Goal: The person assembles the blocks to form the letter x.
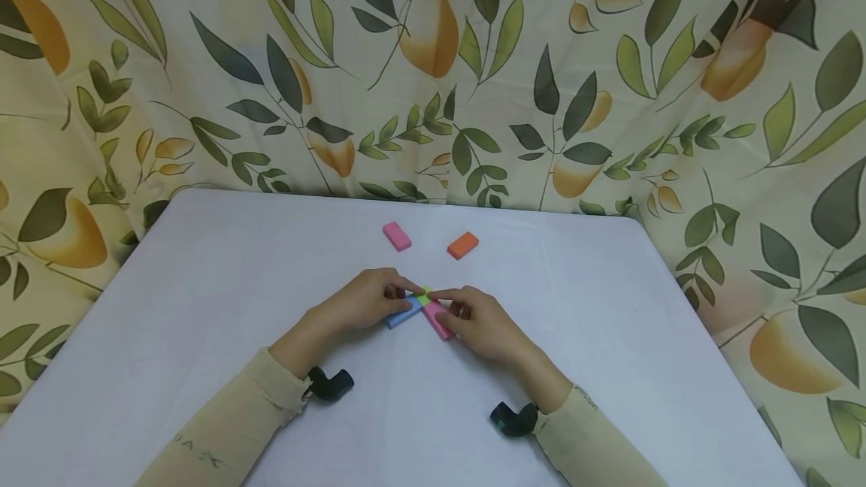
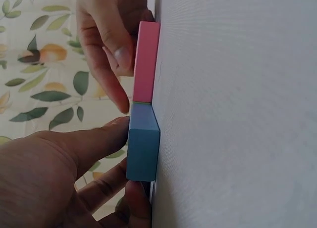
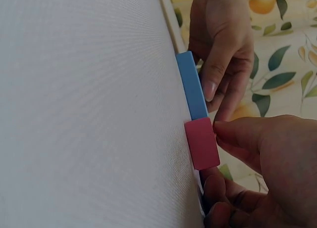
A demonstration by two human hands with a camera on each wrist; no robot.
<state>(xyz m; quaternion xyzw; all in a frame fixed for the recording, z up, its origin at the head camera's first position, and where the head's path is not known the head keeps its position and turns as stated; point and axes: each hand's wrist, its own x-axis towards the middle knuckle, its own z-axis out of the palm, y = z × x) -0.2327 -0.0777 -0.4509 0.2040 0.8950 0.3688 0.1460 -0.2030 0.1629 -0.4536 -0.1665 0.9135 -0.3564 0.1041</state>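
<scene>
Head: against the green block (image 1: 424, 299), the left hand (image 1: 367, 299) pinches the blue block (image 1: 405, 313) and the right hand (image 1: 487, 324) the pink block (image 1: 434, 316), seemingly to keep their join tight; left wrist: blue block gripped from opposite sides; right wrist: pink block likewise.

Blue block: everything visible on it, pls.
The blue block is a plain, smooth-looking rectangular bar with straight edges and a matte finish; its material can't be told. It lies flat on the white table, slanted, forming an inverted V with the nearer pink block in the head view. Its inner end sits right by that block and the green block; exact contact there is unclear. The left hand holds it, thumb against it.
</scene>
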